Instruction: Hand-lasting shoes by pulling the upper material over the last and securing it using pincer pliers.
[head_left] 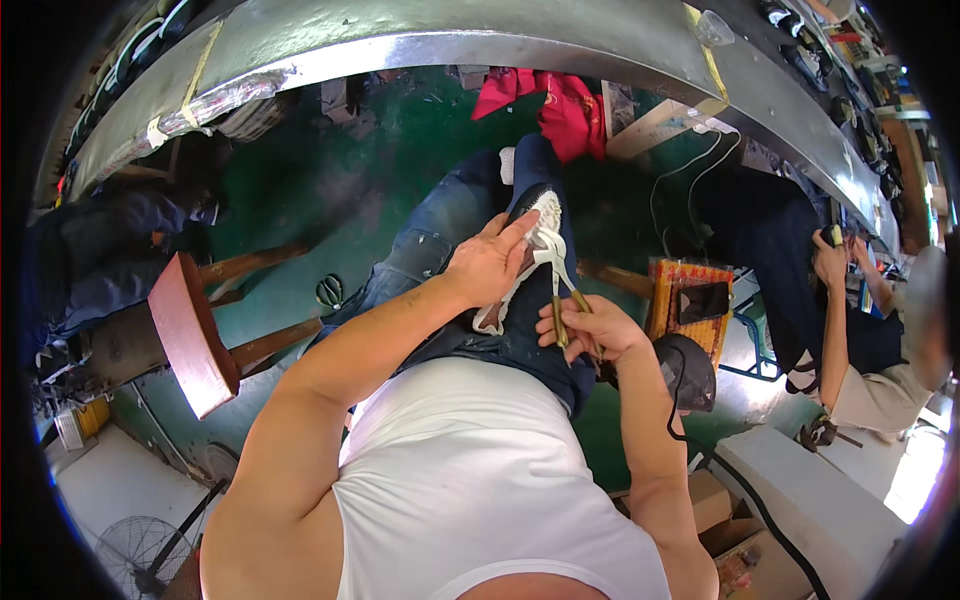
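Across my lap lies a shoe (546, 208) with a dark toe end, white material along its edge and a brownish underside. My left hand (488, 265) grips it from the left side, with the fingers reaching over its middle. Metal pliers (556, 278) with yellow-green handles are in my right hand (598, 326), whose fingers are around the handles. The jaws of the pliers point away from me and meet the white edge of the shoe. My left fingers and the jaws partly cover that edge, so I cannot tell exactly what the jaws pinch.
A long metal-edged bench (480, 40) runs across the far side. Left of me stands a reddish wooden stool (195, 335), with scissors (329, 290) on the floor nearby. A phone (703, 302) rests on a patterned seat at right. Another person (880, 370) works at far right.
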